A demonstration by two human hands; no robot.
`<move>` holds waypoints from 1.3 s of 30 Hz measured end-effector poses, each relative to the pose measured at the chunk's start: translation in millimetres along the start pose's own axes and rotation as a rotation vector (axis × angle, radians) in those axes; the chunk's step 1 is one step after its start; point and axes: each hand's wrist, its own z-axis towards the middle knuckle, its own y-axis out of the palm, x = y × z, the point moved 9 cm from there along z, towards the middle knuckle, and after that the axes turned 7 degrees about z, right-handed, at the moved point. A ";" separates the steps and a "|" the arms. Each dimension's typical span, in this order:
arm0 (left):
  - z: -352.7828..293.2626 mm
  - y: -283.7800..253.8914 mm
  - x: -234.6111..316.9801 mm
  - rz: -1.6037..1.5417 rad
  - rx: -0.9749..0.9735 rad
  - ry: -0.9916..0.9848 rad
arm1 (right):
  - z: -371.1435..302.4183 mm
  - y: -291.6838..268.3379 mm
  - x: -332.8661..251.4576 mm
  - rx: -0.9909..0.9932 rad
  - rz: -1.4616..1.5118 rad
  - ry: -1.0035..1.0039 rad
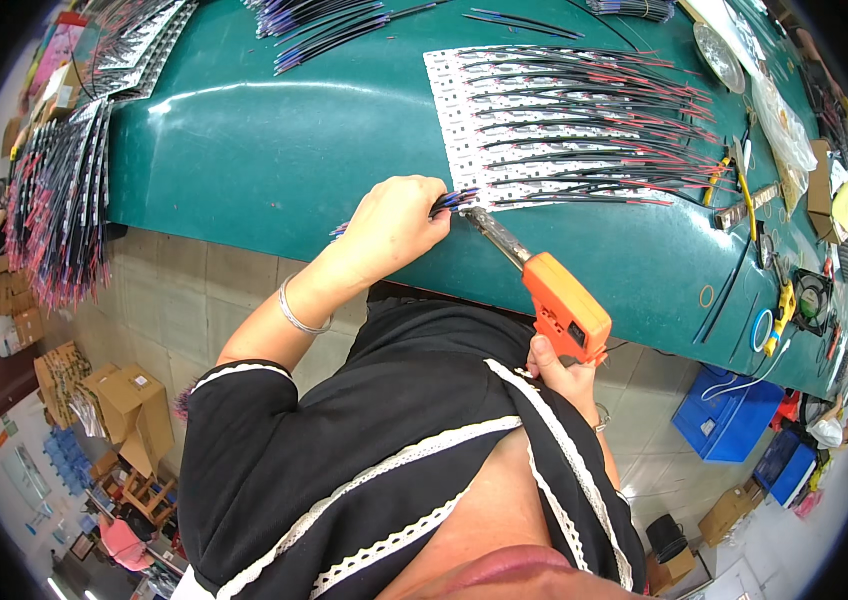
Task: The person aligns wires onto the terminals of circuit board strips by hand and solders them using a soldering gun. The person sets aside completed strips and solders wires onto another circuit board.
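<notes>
My left hand [396,225] is closed around a bundle of thin black wires [454,202] with blue and red ends. The wire ends stick out past my fingers at the near left corner of a white circuit board panel [447,110]. In my right hand [566,376] is an orange soldering gun [566,305], gripped by its handle. Its dark metal tip points up and left, close to the wire ends and the panel's corner; whether it touches them I cannot tell. Rows of black and red wires [584,127] lie across the panel, their free ends pointing right.
The green table [274,150] carries more wire bundles [329,35] at the far side. Wired panels [64,200] hang over its left edge. To the right are a clear plastic bag [782,135], yellow-handled pliers [716,180], a blue tape roll [762,330] and a small fan [812,300]. A blue crate [729,412] stands below.
</notes>
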 end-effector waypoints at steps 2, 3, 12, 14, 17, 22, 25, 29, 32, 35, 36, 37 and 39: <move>1.0 -0.9 1.7 0.014 0.000 0.015 | 0.4 1.3 -1.5 -0.021 -0.070 0.002; 1.9 -0.6 2.1 0.013 -0.023 0.004 | 0.4 1.4 -1.4 -0.021 -0.070 0.002; 4.4 0.6 1.2 0.015 -0.075 -0.010 | -3.4 -7.2 -9.4 -0.026 0.075 -0.072; 5.4 -0.9 1.2 0.002 -0.086 -0.007 | -1.9 -7.5 -9.3 -0.024 0.098 -0.069; 6.0 -1.6 1.4 -0.022 -0.147 0.021 | 0.3 -6.1 -9.6 -0.027 0.128 -0.065; 14.8 -18.9 -20.3 -0.104 -0.133 -0.001 | 4.2 -7.0 -12.7 0.009 0.113 -0.062; 18.2 -27.7 -31.0 -0.123 -0.085 -0.052 | 5.6 -7.3 -15.2 0.003 0.152 -0.084; 17.2 -28.9 -29.4 -0.074 0.012 0.052 | 9.3 -0.9 -22.3 0.011 0.107 -0.095; 16.3 -31.0 -20.7 -0.085 0.004 0.058 | 10.0 -0.6 -19.8 0.018 0.093 -0.075; 15.8 -22.1 -29.3 -0.161 -0.076 -0.080 | 11.2 -0.2 -13.8 -0.020 0.105 -0.071; 15.2 -21.6 -31.5 -0.180 -0.055 -0.094 | 11.7 0.5 -13.5 -0.034 0.090 -0.074; 14.8 -18.8 -34.2 -0.180 -0.055 -0.094 | 12.2 1.4 -13.5 -0.035 0.089 -0.074; 14.9 -18.3 -38.4 -0.215 -0.008 -0.086 | 13.2 1.6 -13.1 -0.017 0.122 -0.069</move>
